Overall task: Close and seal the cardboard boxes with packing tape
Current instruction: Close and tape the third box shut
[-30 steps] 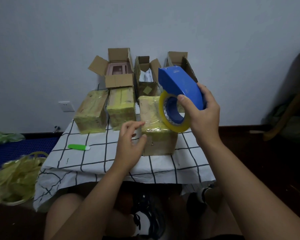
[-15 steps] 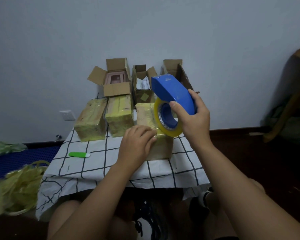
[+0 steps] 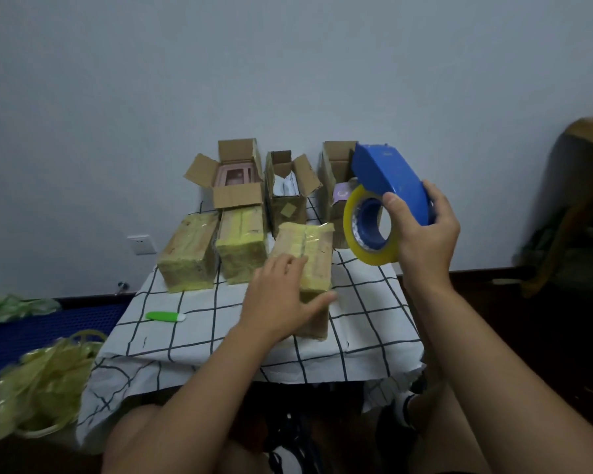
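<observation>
Left hand (image 3: 281, 302) now flat on yellow-taped cardboard box (image 3: 308, 248), frame centre; right hand (image 3: 425, 230) grasping blue tape dispenser (image 3: 387, 179), lifted clear. Sealing apparently finished.

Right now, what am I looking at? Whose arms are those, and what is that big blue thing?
There is no machine here. The arms belong to a person, and the one picture comes from a camera worn on their head, looking forward and down, so you see what they see.

The right hand holds a blue tape holder with a yellow roll of tape on it, lifted above the table. The left hand rests on a taped box near the front, thumb against its front.

On the checked tablecloth two more taped boxes stand to the left. Behind them three open boxes wait against the wall with their flaps up. A small green thing with a white tip lies on the cloth; I cannot tell what it is. A heap of yellowish plastic sits beside the table.
</observation>
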